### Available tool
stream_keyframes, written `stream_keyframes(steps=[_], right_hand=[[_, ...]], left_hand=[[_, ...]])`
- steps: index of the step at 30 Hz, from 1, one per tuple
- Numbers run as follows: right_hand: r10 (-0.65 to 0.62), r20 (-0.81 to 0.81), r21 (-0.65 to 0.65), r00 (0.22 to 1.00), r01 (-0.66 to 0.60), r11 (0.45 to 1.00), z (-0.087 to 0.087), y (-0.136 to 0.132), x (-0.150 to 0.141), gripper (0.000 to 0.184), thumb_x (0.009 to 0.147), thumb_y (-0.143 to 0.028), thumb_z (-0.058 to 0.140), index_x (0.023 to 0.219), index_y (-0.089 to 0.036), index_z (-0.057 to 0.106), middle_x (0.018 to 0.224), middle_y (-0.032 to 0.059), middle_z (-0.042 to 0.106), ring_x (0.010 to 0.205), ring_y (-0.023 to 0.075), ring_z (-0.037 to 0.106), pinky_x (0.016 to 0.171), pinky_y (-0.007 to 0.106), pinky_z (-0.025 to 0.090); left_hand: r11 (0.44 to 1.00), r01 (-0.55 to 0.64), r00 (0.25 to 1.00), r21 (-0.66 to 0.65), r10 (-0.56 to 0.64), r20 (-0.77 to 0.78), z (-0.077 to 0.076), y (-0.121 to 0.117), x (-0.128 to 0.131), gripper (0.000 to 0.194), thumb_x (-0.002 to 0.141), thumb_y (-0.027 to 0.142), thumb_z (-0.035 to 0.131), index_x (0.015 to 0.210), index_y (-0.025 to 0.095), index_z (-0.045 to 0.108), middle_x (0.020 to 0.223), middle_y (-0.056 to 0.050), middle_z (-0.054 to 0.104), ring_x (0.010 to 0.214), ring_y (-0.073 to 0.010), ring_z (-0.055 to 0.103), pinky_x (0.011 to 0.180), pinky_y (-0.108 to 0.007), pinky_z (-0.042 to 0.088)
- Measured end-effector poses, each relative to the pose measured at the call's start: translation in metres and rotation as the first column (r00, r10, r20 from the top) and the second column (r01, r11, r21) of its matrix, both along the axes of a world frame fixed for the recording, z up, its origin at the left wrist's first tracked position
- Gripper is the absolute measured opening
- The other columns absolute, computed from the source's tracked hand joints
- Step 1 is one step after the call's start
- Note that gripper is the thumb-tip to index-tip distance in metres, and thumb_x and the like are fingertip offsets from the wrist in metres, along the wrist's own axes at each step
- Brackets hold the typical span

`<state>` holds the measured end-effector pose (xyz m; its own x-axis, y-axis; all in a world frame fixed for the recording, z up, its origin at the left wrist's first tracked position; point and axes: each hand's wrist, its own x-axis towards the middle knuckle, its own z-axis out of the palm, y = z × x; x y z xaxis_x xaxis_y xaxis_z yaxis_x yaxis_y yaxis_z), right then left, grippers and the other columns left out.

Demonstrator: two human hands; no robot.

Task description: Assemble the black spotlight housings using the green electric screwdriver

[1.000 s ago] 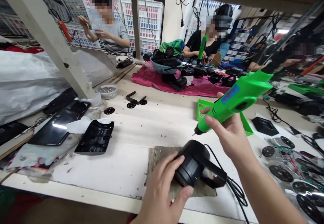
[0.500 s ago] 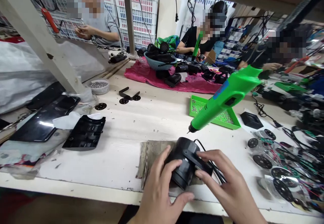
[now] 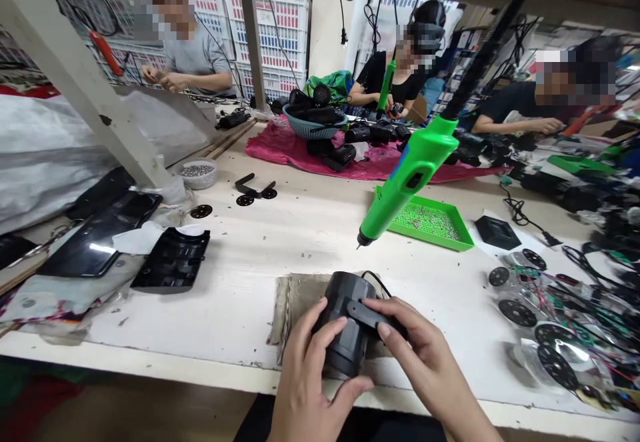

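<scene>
From my remote view, a green tray (image 3: 430, 227) of small screws sits on the white workbench (image 3: 240, 275), with a pink cloth (image 3: 273, 147) behind it, black discs (image 3: 517, 313) to its right, and black plastic housings (image 3: 173, 262) well left.

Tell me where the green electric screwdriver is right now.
In the head view, the green electric screwdriver hangs in mid-air right of centre, tip down, its tip just left of the green screw tray.

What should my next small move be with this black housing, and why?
Probably press the flat black bracket firmly into line with your right hand before anything else, because your left hand is holding the black housing steady on the cloth pad, and the green electric screwdriver hangs within reach above.
</scene>
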<state>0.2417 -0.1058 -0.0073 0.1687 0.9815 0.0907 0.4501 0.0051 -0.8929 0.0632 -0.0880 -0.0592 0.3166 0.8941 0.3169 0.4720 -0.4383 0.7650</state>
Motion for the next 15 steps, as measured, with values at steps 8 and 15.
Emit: stream_keyframes(steps=[8,15], right_hand=[[0.079,0.083,0.034,0.993,-0.082,0.996,0.0034,-0.0021,0.0036,0.027,0.091,-0.034,0.051,0.112,-0.029,0.067,0.107,0.0064,0.07,0.102,0.0229,0.065,0.085,0.035,0.054],[0.088,0.167,0.011,0.982,-0.091,0.996,0.0071,-0.0021,-0.0001,0.029,0.093,-0.033,0.047,0.117,-0.031,0.063,0.105,0.0059,0.068,0.1,0.0214,0.064,0.082,0.032,0.053]], left_hand=[[1.0,-0.021,0.992,-0.019,0.024,0.121,-0.0021,-0.0015,-0.0015,0.05,0.082,0.033,0.063,0.129,0.03,0.046,0.145,-0.013,0.041,0.131,-0.0339,0.043,0.101,-0.056,0.04],[0.998,0.023,0.981,-0.062,-0.011,0.193,-0.0021,-0.0012,-0.0027,0.051,0.087,0.051,0.052,0.134,0.033,0.04,0.147,-0.012,0.038,0.133,-0.0327,0.04,0.103,-0.055,0.038]])
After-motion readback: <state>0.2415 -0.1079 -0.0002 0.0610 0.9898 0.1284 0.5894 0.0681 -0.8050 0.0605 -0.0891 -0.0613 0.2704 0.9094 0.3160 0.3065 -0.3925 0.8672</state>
